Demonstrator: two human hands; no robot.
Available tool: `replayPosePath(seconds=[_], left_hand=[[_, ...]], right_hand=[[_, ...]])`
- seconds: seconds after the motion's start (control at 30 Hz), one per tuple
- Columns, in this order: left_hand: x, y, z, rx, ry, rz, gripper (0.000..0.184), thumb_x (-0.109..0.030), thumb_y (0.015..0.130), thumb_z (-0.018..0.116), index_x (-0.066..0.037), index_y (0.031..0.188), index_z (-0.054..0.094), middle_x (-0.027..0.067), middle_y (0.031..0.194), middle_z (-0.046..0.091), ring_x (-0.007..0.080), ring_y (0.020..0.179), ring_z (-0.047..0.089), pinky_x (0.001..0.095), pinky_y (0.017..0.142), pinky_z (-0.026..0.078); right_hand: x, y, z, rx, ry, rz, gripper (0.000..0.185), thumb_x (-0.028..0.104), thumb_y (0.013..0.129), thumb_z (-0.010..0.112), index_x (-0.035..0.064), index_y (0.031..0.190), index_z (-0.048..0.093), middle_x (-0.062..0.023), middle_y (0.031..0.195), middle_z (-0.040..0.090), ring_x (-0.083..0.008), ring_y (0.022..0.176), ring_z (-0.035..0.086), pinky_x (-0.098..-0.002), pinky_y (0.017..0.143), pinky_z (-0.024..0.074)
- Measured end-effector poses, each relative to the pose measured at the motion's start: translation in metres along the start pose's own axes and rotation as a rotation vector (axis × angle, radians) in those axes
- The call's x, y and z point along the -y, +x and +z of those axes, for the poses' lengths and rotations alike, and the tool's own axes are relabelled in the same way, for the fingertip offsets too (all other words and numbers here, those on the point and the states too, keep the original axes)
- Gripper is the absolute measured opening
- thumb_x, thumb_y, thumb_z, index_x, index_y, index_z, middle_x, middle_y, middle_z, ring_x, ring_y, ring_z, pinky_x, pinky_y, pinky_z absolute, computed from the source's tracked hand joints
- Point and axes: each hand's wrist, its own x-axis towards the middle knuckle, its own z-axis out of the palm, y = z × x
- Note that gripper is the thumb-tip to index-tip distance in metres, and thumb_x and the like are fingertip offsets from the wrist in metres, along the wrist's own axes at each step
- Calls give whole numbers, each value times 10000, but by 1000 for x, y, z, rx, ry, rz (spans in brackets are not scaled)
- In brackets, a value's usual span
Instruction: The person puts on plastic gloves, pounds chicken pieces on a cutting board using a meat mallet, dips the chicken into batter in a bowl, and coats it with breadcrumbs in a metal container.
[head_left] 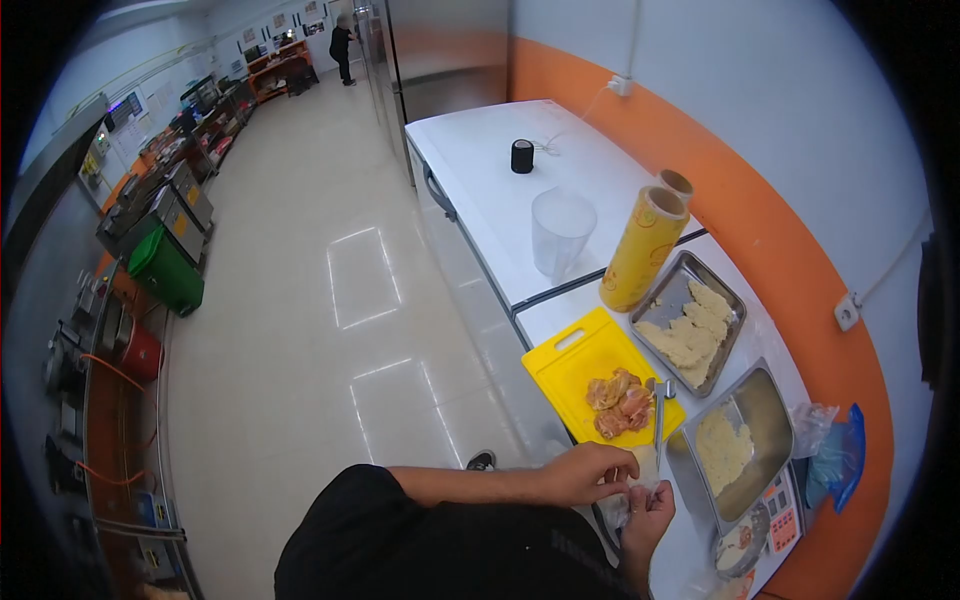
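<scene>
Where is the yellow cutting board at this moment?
In the head view, the yellow cutting board lies right of centre, under the raw meat and left of the shallow steel tray.

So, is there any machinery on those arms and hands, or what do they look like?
No machinery shows: these are a person's own arms. The black top has a loose black left sleeve that ends near the elbow, leaving the forearm uncovered. The left hand and right hand appear ungloved, and I see no cables. The right sleeve's edge is hard to make out.
</scene>
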Motion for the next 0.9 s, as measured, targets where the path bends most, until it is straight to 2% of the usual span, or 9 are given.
replayPosePath(seconds=[0.1, 0.23, 0.43, 0.53, 0.63, 0.73, 0.83, 0.9], left_hand=[[3, -1, -3, -121, 4, -17, 148, -52, 830, 665, -27, 958, 595, 115, 838, 625, 227, 712, 621, 331, 648, 494], [7, 0, -15, -234, 46, -68, 141, -135, 875, 656, -46, 981, 627, 110, 876, 649, 255, 773, 643, 339, 691, 506], [7, 2, -34, -377, 146, -26, 146, -151, 873, 660, -44, 971, 642, 118, 847, 642, 245, 729, 638, 328, 651, 499], [2, 1, -39, -361, 108, -26, 125, -128, 872, 648, -40, 957, 624, 109, 835, 627, 223, 710, 621, 316, 634, 489], [-1, -1, -38, -339, 67, -20, 89, -78, 865, 632, -38, 934, 592, 92, 817, 599, 201, 706, 595, 301, 638, 477], [-1, 0, -33, -299, 37, -41, 83, -88, 870, 632, -45, 928, 591, 89, 809, 595, 193, 704, 593, 301, 636, 475], [-6, 0, -28, -251, 11, -60, 82, -102, 874, 632, -48, 919, 589, 92, 802, 595, 196, 698, 594, 305, 627, 475], [0, 0, -20, -239, 25, -23, 85, -114, 879, 629, -48, 915, 589, 94, 789, 596, 205, 680, 594, 311, 618, 476]], right_hand=[[-12, -1, -16, -23, -71, 54, 126, -14, 851, 605, 23, 884, 489, -37, 863, 569, -92, 715, 543, -226, 619, 439], [-16, 0, -30, -6, -36, 89, 132, 9, 849, 609, 17, 933, 508, -55, 841, 576, -117, 640, 567, -234, 527, 428], [-10, -9, -42, 48, -44, 214, 255, 21, 820, 647, 34, 1047, 531, -61, 839, 593, -143, 674, 599, -239, 552, 454], [-36, -13, -61, 84, -384, 209, 367, 27, 791, 676, 41, 1130, 538, -71, 888, 604, -166, 687, 615, -277, 596, 485], [-47, -22, -65, 266, -961, 129, 438, 64, 778, 701, 80, 1187, 547, -76, 923, 621, -202, 704, 626, -322, 647, 502], [-82, -29, -63, 485, -968, -194, 358, 30, 749, 705, 43, 1090, 599, -99, 849, 618, -214, 629, 616, -275, 605, 491], [-75, -28, -53, 431, -1025, -304, 269, 30, 781, 679, 11, 1042, 615, -123, 827, 632, -208, 642, 620, -271, 620, 497], [-58, -24, -49, 255, -840, -200, 182, 73, 781, 687, 29, 954, 652, -120, 792, 632, -230, 684, 622, -310, 630, 494]])
